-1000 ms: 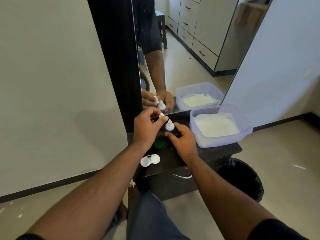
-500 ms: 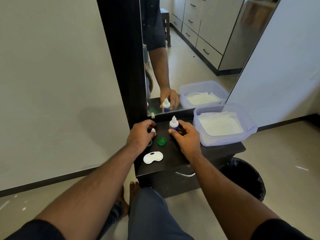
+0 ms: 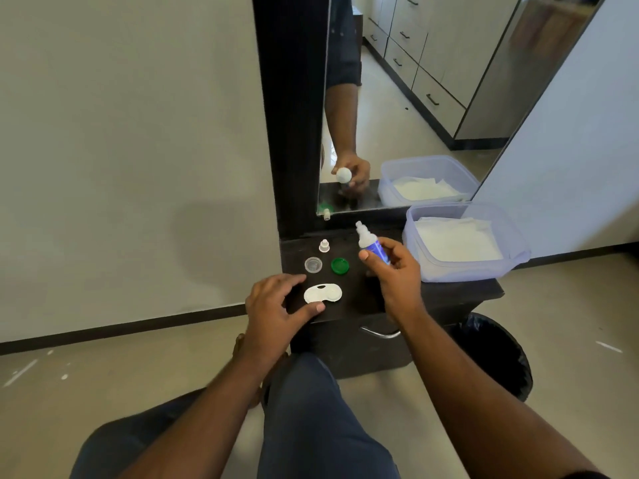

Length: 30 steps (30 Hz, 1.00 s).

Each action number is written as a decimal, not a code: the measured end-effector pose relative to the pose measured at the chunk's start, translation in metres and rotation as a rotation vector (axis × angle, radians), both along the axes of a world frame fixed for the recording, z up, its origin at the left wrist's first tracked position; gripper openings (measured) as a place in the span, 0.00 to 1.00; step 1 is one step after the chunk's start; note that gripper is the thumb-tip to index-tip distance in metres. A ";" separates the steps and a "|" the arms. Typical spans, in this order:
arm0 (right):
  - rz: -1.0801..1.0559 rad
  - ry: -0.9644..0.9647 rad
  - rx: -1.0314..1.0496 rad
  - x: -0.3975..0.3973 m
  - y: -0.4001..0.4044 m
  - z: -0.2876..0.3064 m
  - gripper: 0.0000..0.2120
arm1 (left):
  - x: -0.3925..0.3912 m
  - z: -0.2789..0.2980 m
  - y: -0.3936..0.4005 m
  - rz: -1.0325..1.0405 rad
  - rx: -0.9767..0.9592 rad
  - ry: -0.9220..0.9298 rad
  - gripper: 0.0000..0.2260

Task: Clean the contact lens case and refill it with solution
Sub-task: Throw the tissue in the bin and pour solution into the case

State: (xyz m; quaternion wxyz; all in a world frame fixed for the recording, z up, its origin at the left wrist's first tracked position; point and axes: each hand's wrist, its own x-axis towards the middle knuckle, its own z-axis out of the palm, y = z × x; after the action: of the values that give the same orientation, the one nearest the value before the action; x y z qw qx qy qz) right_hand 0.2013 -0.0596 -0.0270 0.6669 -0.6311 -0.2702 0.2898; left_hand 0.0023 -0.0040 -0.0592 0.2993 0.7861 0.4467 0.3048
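Note:
A white two-well contact lens case [image 3: 323,293] lies open on the black dresser top [image 3: 446,293]. Behind it lie a clear lid [image 3: 313,264], a green lid [image 3: 339,265] and the small white bottle cap [image 3: 324,245]. My right hand [image 3: 397,271] holds the uncapped solution bottle [image 3: 370,243], white with a blue label, lifted and tilted with its nozzle up-left. My left hand [image 3: 275,314] rests at the case's left end, fingers spread, thumb touching its front edge.
A clear plastic box of white tissues [image 3: 461,242] stands on the right of the dresser top. A mirror [image 3: 415,98] rises behind. A black-lined bin [image 3: 494,354] sits on the floor to the right. My knees are below the drawer handle [image 3: 378,332].
My left hand set the bottle cap down at the back and moved forward to the lens case. My right hand lifted the bottle off the top and tilted it.

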 end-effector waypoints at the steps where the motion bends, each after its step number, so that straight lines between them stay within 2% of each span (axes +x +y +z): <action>1: 0.021 0.061 0.016 -0.004 -0.004 0.000 0.12 | 0.000 -0.004 -0.001 0.007 -0.032 -0.034 0.23; 4: 0.119 0.270 0.052 -0.011 -0.012 0.000 0.11 | 0.001 -0.014 -0.003 0.043 -0.194 -0.217 0.23; 6: 0.169 0.342 0.042 -0.011 -0.014 0.000 0.13 | 0.001 -0.018 -0.004 0.038 -0.225 -0.284 0.23; 16: 0.320 0.404 0.019 -0.016 0.000 -0.003 0.14 | 0.001 -0.025 0.000 -0.019 -0.237 -0.298 0.20; 19: 0.325 0.335 -0.006 -0.017 0.001 -0.002 0.12 | 0.002 -0.027 0.000 -0.006 -0.242 -0.308 0.19; 24: 0.322 0.053 -0.118 -0.027 0.002 0.007 0.06 | 0.003 -0.028 0.001 0.006 -0.245 -0.310 0.21; 30: 0.324 -0.036 -0.125 -0.034 0.002 0.009 0.05 | 0.001 -0.027 0.001 0.007 -0.261 -0.288 0.20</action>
State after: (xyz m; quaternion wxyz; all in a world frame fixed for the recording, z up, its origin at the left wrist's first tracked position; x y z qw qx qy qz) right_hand 0.1675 -0.0574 -0.0178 0.5661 -0.6246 -0.3615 0.3984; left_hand 0.0029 -0.0032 -0.0860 0.4585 0.6872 0.4380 0.3545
